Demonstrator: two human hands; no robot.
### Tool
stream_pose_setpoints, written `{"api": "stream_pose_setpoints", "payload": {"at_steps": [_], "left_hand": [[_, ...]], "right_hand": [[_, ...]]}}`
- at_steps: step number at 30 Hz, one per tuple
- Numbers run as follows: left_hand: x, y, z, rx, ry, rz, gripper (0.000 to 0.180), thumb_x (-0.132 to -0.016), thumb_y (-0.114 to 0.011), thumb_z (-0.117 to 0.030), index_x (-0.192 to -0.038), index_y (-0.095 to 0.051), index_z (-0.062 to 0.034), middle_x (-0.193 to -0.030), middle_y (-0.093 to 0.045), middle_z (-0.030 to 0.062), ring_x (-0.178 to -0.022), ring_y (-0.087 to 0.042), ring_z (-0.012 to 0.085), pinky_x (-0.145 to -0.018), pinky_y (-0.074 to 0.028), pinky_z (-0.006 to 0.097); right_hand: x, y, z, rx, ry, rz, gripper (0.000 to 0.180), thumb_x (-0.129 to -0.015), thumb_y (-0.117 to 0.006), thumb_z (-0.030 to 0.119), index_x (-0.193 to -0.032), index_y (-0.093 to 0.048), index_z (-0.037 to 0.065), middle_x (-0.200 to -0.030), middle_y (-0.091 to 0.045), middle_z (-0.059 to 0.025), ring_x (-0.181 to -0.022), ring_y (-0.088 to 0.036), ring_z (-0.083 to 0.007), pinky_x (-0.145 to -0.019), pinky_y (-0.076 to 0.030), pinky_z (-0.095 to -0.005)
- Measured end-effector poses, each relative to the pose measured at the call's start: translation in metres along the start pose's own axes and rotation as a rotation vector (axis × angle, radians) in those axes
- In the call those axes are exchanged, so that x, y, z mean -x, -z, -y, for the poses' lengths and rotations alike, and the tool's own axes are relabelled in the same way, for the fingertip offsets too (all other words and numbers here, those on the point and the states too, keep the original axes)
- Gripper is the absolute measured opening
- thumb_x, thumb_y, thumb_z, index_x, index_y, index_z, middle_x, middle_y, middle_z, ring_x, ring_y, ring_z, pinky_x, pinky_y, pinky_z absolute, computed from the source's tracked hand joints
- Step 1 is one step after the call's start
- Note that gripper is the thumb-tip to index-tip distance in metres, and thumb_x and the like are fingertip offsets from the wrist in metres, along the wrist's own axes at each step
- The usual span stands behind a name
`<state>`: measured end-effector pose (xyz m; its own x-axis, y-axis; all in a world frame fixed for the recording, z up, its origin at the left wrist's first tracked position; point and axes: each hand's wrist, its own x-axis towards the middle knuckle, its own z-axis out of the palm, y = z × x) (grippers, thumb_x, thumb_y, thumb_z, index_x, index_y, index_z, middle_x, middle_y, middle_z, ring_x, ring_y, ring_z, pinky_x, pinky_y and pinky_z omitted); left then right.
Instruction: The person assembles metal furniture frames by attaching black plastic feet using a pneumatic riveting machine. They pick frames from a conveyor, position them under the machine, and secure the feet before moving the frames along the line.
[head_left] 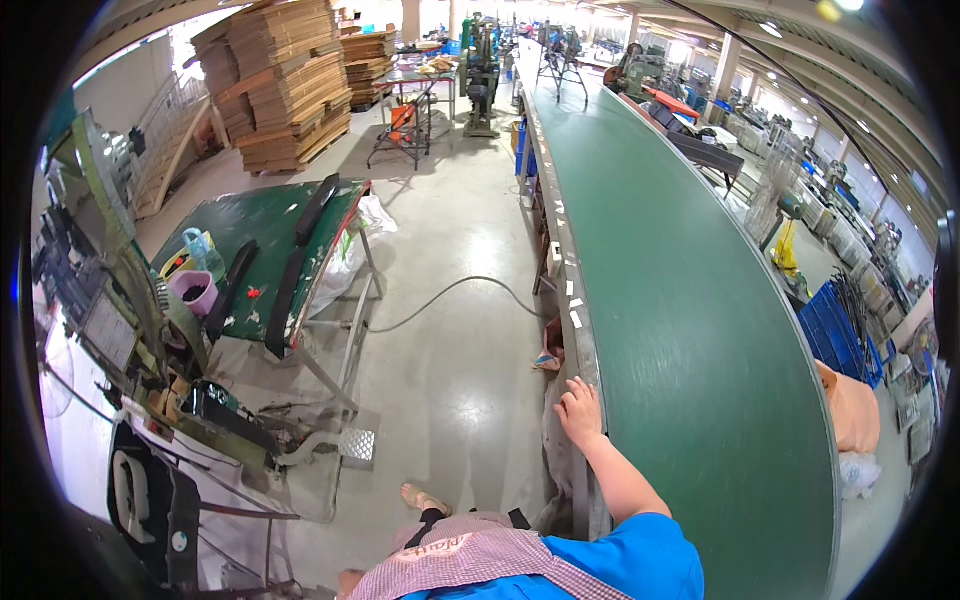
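My right hand point(579, 412) rests on the near-left metal edge of a long conveyor table point(690, 330) with a green belt. Its fingers are apart and slightly bent, and nothing is held in them. Small white labels point(575, 313) are stuck along that edge, just beyond the hand. Of my left side only a small patch of skin point(350, 583) shows at the lower rim, beside my checked apron point(470, 555). Whether that patch is my left hand cannot be made out, and no fingers show there.
A green-topped table point(265, 215) on the left carries black strips point(290, 290) and a pink pot point(193, 293). Nearer stands a machine with a metal foot pedal point(357, 446). A hose point(470, 280) crosses the aisle floor. Stacked cardboard point(275, 85) stands farther off.
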<state>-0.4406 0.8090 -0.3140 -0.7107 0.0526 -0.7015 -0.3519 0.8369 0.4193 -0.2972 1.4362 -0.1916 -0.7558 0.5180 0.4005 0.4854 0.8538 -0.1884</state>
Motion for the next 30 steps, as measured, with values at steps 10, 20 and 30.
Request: {"api": "stream_pose_setpoints", "payload": {"at_steps": [10,20,30], "left_hand": [[-0.02,-0.03,-0.017,0.134,-0.105,0.043,0.024,-0.077,-0.057,-0.023,-0.067,-0.061,-0.0016,-0.061,-0.06,0.0088,-0.055,-0.054,0.0155,-0.053,-0.044,0.035],[-0.001,-0.035,0.07,-0.039,-0.008,0.029,0.026,-0.079,-0.056,-0.026,-0.067,-0.068,-0.0061,-0.064,-0.067,0.0122,-0.058,-0.065,0.0237,-0.063,-0.053,0.04],[0.088,-0.002,0.034,0.211,0.119,-0.037,0.014,-0.076,-0.063,-0.007,-0.078,-0.067,0.0065,-0.069,-0.066,0.0157,-0.057,-0.067,0.0235,-0.047,-0.055,0.034]], "right_hand": [[-0.011,0.004,0.027,-0.165,0.047,-0.139,0.013,-0.071,-0.069,0.012,-0.078,-0.063,0.002,-0.119,-0.059,-0.0171,-0.117,-0.051,-0.0355,-0.099,-0.039,-0.0468],[0.011,-0.001,0.01,-0.075,0.057,-0.055,0.018,-0.077,-0.067,0.011,-0.084,-0.057,-0.002,-0.125,-0.052,-0.0256,-0.121,-0.045,-0.0423,-0.101,-0.038,-0.0491],[-0.001,-0.001,0.015,0.003,-0.024,-0.132,0.02,-0.075,-0.071,0.018,-0.082,-0.06,0.003,-0.127,-0.052,-0.0195,-0.124,-0.044,-0.0378,-0.104,-0.036,-0.0465]]}}
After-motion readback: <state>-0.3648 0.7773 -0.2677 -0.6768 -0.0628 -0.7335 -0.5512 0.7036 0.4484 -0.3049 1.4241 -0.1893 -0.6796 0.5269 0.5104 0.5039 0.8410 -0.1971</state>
